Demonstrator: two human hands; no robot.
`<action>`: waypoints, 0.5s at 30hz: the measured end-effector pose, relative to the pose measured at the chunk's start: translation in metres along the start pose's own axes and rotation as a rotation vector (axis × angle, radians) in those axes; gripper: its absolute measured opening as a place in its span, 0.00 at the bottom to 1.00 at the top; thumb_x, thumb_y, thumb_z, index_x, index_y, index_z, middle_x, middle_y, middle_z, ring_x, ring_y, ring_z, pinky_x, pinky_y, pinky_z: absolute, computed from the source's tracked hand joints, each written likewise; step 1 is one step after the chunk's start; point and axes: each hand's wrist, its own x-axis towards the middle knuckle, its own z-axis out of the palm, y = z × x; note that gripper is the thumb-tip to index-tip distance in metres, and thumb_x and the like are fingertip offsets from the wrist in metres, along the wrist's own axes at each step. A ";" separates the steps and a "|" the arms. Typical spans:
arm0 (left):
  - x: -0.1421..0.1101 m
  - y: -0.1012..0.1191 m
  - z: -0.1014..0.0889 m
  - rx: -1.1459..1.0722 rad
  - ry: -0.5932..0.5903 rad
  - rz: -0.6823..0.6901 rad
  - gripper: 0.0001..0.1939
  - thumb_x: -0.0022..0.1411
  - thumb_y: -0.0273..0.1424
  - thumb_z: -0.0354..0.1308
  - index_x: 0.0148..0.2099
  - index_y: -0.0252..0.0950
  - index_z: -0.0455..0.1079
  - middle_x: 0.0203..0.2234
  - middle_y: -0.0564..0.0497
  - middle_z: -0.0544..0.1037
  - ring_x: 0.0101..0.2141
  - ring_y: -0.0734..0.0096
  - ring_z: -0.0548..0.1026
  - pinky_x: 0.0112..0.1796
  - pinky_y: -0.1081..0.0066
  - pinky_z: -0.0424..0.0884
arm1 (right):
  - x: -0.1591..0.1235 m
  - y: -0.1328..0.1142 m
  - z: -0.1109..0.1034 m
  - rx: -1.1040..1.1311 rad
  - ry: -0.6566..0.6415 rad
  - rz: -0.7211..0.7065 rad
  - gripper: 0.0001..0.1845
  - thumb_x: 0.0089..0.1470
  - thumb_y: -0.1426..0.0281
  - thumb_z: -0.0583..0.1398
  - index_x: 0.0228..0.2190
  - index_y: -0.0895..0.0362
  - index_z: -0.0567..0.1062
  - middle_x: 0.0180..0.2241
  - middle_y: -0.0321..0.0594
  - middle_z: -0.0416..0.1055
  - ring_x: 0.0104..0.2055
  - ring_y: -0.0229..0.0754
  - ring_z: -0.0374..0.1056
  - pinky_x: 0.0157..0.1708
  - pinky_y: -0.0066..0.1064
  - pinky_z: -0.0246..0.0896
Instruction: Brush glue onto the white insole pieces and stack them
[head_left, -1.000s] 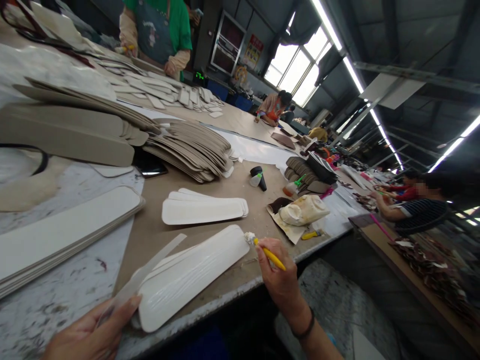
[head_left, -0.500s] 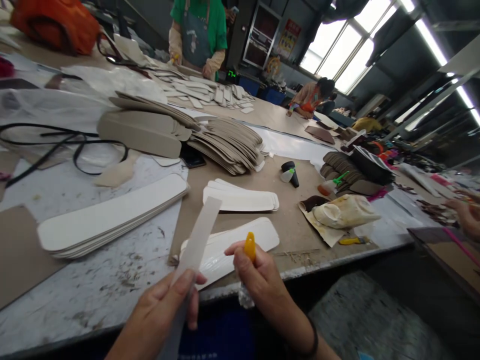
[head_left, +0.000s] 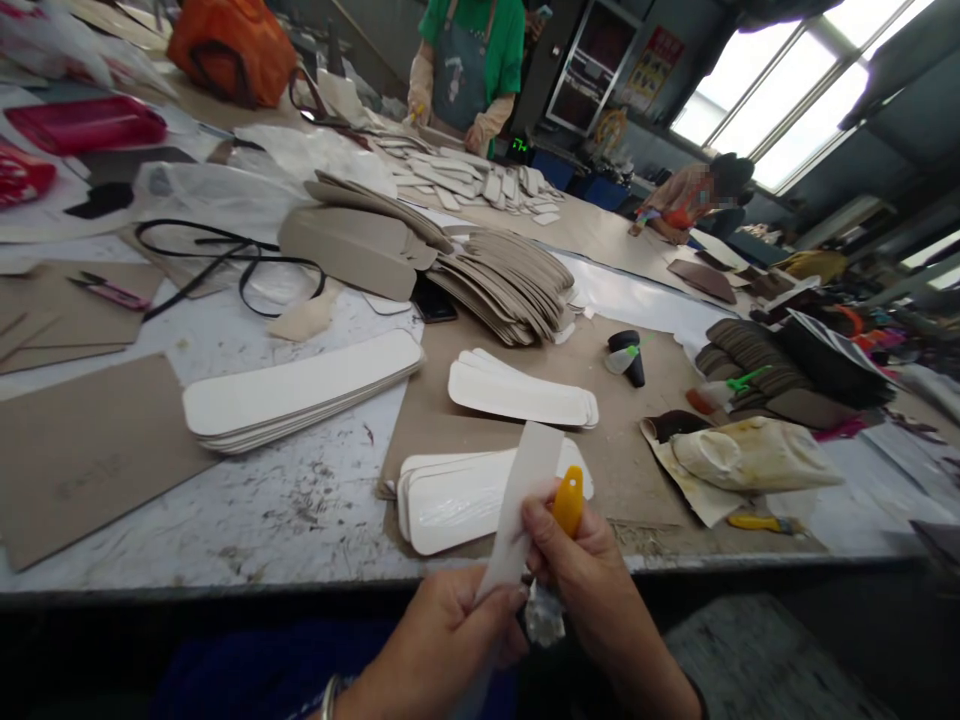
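A long pale strip (head_left: 529, 480) slants up from my left hand (head_left: 457, 625), whose thumb and fingers pinch its lower part. My right hand (head_left: 589, 570) is closed round a brush with a yellow handle (head_left: 570, 498); its whitish, glistening head points down below the fist. The right thumb and fingertips also grip the strip's right edge, close above my left hand. Just behind the strip lies a fanned stack of white rounded panels (head_left: 457, 505), the top one shiny. A second white stack (head_left: 517, 390) sits farther back.
To the left rest a long white stack (head_left: 300, 385) and a grey-brown board (head_left: 90, 460). Taupe panels (head_left: 510, 285) are piled behind. At right are a stained, wrapped bundle (head_left: 750, 455) and another yellow-handled brush (head_left: 757, 523). A co-worker in green (head_left: 469, 70) stands across the table.
My right hand has come over to the strip and now grips it along with the brush. The strip and left hand have shifted right in view. The camera has turned left.
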 end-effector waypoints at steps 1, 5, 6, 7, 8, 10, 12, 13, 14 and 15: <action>-0.005 -0.002 -0.004 0.066 -0.003 0.016 0.22 0.55 0.51 0.56 0.24 0.37 0.70 0.18 0.55 0.69 0.23 0.71 0.66 0.27 0.71 0.62 | 0.001 -0.004 -0.006 -0.023 -0.001 -0.005 0.26 0.48 0.45 0.65 0.26 0.55 0.67 0.16 0.26 0.55 0.18 0.31 0.48 0.18 0.24 0.44; -0.024 -0.018 -0.034 0.404 0.493 0.136 0.17 0.58 0.49 0.56 0.33 0.41 0.70 0.21 0.58 0.68 0.26 0.69 0.68 0.29 0.71 0.65 | 0.013 -0.021 -0.029 -0.282 -0.195 -0.024 0.24 0.52 0.47 0.62 0.26 0.56 0.69 0.19 0.27 0.54 0.21 0.33 0.47 0.20 0.26 0.45; -0.025 -0.024 -0.043 0.477 0.681 0.186 0.16 0.58 0.50 0.58 0.35 0.42 0.69 0.23 0.58 0.69 0.26 0.68 0.70 0.30 0.70 0.68 | 0.019 -0.025 -0.033 -0.382 -0.290 -0.021 0.23 0.54 0.49 0.61 0.24 0.56 0.68 0.20 0.28 0.54 0.22 0.33 0.48 0.22 0.26 0.46; -0.024 -0.029 -0.052 0.558 0.803 0.266 0.17 0.58 0.50 0.58 0.38 0.43 0.68 0.26 0.57 0.71 0.28 0.67 0.71 0.32 0.69 0.70 | 0.025 -0.027 -0.034 -0.488 -0.391 -0.014 0.22 0.55 0.51 0.59 0.22 0.56 0.67 0.21 0.29 0.55 0.23 0.33 0.49 0.22 0.27 0.46; -0.021 -0.034 -0.060 0.649 0.863 0.373 0.18 0.59 0.50 0.58 0.42 0.43 0.68 0.29 0.55 0.72 0.30 0.65 0.72 0.33 0.67 0.72 | 0.031 -0.028 -0.033 -0.591 -0.483 -0.006 0.21 0.56 0.54 0.59 0.21 0.56 0.66 0.21 0.29 0.56 0.23 0.33 0.50 0.23 0.27 0.46; -0.013 -0.042 -0.074 0.872 0.863 0.578 0.20 0.63 0.48 0.55 0.50 0.42 0.66 0.37 0.51 0.74 0.36 0.62 0.74 0.38 0.64 0.74 | 0.044 -0.029 -0.026 -0.768 -0.624 0.017 0.18 0.57 0.60 0.59 0.20 0.56 0.66 0.20 0.29 0.57 0.23 0.33 0.51 0.23 0.26 0.45; -0.005 -0.045 -0.082 1.058 0.826 0.707 0.19 0.67 0.43 0.51 0.55 0.39 0.65 0.42 0.47 0.73 0.43 0.58 0.73 0.44 0.60 0.73 | 0.056 -0.029 -0.014 -0.886 -0.695 0.026 0.15 0.57 0.65 0.59 0.21 0.57 0.68 0.20 0.28 0.58 0.23 0.33 0.52 0.24 0.26 0.45; -0.002 -0.046 -0.085 1.115 0.814 0.739 0.18 0.69 0.41 0.50 0.56 0.38 0.65 0.43 0.45 0.73 0.45 0.58 0.72 0.46 0.60 0.72 | 0.061 -0.030 -0.007 -0.925 -0.710 0.026 0.14 0.57 0.65 0.60 0.22 0.58 0.70 0.20 0.28 0.58 0.23 0.33 0.52 0.24 0.26 0.45; 0.000 -0.046 -0.086 1.147 0.804 0.757 0.17 0.70 0.39 0.48 0.56 0.37 0.65 0.44 0.45 0.72 0.46 0.58 0.72 0.47 0.60 0.71 | 0.066 -0.030 -0.001 -0.959 -0.719 0.025 0.13 0.57 0.66 0.61 0.23 0.58 0.72 0.20 0.28 0.59 0.23 0.33 0.53 0.24 0.26 0.45; 0.001 -0.045 -0.087 1.158 0.794 0.767 0.17 0.70 0.37 0.48 0.56 0.35 0.65 0.44 0.44 0.72 0.46 0.59 0.72 0.47 0.62 0.71 | 0.070 -0.031 0.005 -0.994 -0.725 0.025 0.13 0.57 0.66 0.61 0.24 0.59 0.73 0.20 0.28 0.59 0.23 0.33 0.53 0.25 0.26 0.45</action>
